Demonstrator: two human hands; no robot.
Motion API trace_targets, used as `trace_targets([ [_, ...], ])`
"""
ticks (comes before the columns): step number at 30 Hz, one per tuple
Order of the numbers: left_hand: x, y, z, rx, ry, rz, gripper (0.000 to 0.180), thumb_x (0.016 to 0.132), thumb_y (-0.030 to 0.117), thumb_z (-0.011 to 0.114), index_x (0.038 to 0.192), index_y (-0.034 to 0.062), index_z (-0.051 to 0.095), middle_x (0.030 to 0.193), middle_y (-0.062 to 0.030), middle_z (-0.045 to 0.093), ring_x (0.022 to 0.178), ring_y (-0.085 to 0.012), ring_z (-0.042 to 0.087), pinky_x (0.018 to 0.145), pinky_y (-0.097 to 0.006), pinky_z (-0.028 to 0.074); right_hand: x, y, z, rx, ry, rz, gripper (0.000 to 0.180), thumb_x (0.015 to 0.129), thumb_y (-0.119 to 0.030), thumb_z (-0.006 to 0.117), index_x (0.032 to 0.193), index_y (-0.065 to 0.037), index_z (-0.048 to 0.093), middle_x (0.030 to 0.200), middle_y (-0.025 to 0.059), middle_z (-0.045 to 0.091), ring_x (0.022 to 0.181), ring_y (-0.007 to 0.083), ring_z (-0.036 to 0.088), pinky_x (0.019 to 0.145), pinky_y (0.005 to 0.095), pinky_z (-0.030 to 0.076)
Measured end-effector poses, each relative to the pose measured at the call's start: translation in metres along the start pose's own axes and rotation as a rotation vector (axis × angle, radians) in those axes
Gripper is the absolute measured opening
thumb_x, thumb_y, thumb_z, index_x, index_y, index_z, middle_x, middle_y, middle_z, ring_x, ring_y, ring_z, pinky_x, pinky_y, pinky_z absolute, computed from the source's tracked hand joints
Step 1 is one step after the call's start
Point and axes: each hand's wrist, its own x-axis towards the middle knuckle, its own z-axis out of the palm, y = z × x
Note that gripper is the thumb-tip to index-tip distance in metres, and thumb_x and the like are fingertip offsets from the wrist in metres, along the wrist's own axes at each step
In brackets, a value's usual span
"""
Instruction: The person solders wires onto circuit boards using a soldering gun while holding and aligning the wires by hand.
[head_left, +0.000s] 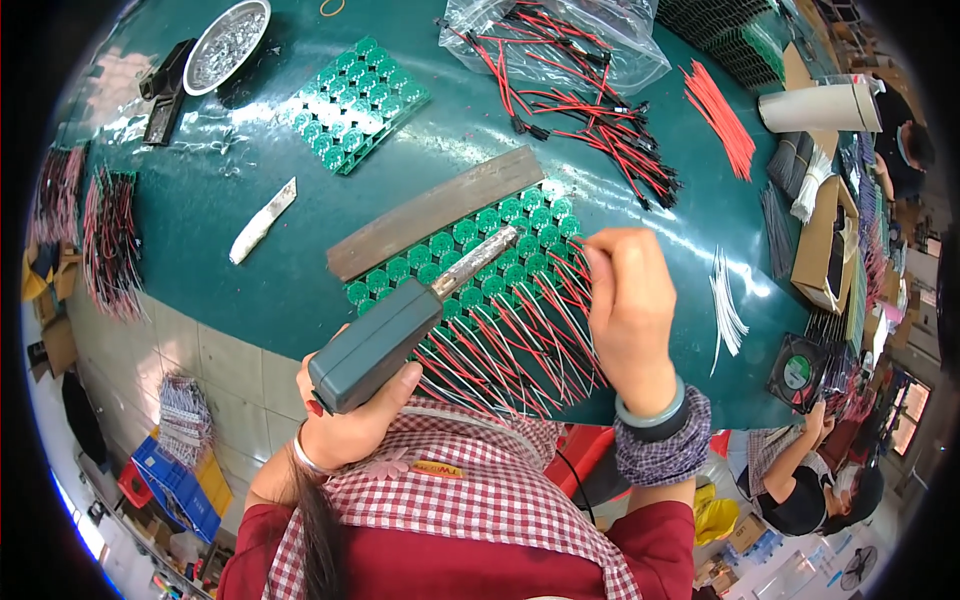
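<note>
My left hand (345, 428) is wrapped round the dark green body of a soldering gun (380, 345). Its metal tip reaches over a panel of round green circuit boards (427, 272), towards the panel's right part. At the right end of that panel, my right hand (635, 305) pinches a red wire with thumb and forefinger. Rows of red and white wires (500, 355) run from the boards towards me, over the table's near edge. A long grey-brown bar (430, 215) lies along the panel's far side.
A second green panel (360, 105) and a metal dish (228, 45) lie farther back, with a white-wrapped blade-like tool (264, 220) nearer. Connector cables (610, 125), red wires (720, 120) and white wires (726, 310) are to the right. A small fan (797, 372) stands by the right edge. A co-worker (805, 480) sits beyond.
</note>
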Motion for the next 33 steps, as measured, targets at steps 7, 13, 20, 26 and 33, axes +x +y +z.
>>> trace_targets([
  [7,-0.005,0.003,0.0,-0.088,-0.042,-0.102,0.023,0.082,0.006,0.076,0.103,0.0007,0.069,0.085,-0.0047,0.065,0.069,-0.0129,0.06,0.062,-0.026,0.048,-0.023,-0.016,0.021,-0.005,0.054,-0.006,0.027,0.075,0.009,0.066,0.101,0.0,0.068,0.089,0.0102,0.059,0.079,0.0254,0.058,0.063,0.0355,0.05],
  [13,-0.007,0.002,0.001,-0.106,-0.063,-0.13,0.022,0.081,0.003,0.075,0.101,0.0005,0.068,0.084,-0.0041,0.064,0.069,-0.0128,0.059,0.061,-0.026,0.048,-0.028,-0.013,0.03,-0.065,0.076,-0.055,0.026,0.074,0.007,0.069,0.099,-0.001,0.07,0.085,0.0087,0.06,0.075,0.0239,0.058,0.062,0.0344,0.05],
  [20,-0.008,0.001,0.001,-0.059,-0.085,-0.06,0.02,0.08,0.0,0.074,0.099,-0.0012,0.068,0.081,-0.0053,0.063,0.066,-0.0126,0.06,0.057,-0.027,0.047,-0.029,-0.015,0.031,-0.04,0.095,-0.062,0.029,0.071,0.012,0.071,0.096,-0.002,0.068,0.083,0.0093,0.062,0.074,0.0258,0.06,0.063,0.0356,0.05],
  [26,-0.007,0.001,0.002,-0.063,-0.109,-0.058,0.02,0.078,-0.001,0.074,0.097,-0.0015,0.067,0.082,-0.006,0.064,0.066,-0.0132,0.061,0.057,-0.027,0.047,-0.028,-0.015,0.031,-0.068,0.093,-0.089,0.031,0.069,0.012,0.07,0.096,-0.002,0.068,0.084,0.009,0.062,0.074,0.0254,0.061,0.062,0.0352,0.05],
  [33,-0.004,0.001,0.001,0.01,-0.111,-0.014,0.019,0.078,-0.001,0.075,0.095,-0.0014,0.067,0.078,-0.0055,0.063,0.063,-0.0132,0.061,0.056,-0.027,0.047,-0.027,-0.016,0.03,-0.093,0.077,-0.092,0.03,0.069,0.011,0.07,0.096,-0.003,0.068,0.084,0.0087,0.062,0.074,0.0249,0.061,0.062,0.0348,0.05],
])
